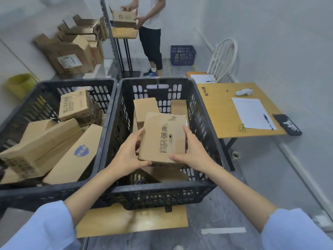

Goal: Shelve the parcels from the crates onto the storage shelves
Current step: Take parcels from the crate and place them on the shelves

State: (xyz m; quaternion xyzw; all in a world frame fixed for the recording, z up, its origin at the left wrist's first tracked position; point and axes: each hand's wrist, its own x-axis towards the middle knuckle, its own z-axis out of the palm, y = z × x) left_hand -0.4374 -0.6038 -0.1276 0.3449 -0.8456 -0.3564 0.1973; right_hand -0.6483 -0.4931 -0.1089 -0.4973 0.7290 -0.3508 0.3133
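Observation:
Two black plastic crates stand side by side in front of me. Over the right crate (203, 112) I hold a small cardboard parcel (162, 138) with dark printed characters. My left hand (128, 152) grips its left edge and near corner, my right hand (192, 150) its right edge. More cardboard parcels (145, 109) lie deeper in that crate. The left crate (106, 112) holds several parcels, one with a blue shield print (81, 150). A metal shelf upright (110, 35) rises at the back.
A person stands at the back by a stand (126, 51), holding a box. Open cardboard boxes (72, 49) pile at the back left. A wooden table (221, 112) with paper and a pen is on the right, a white chair (223, 58) and blue crate (182, 55) behind it.

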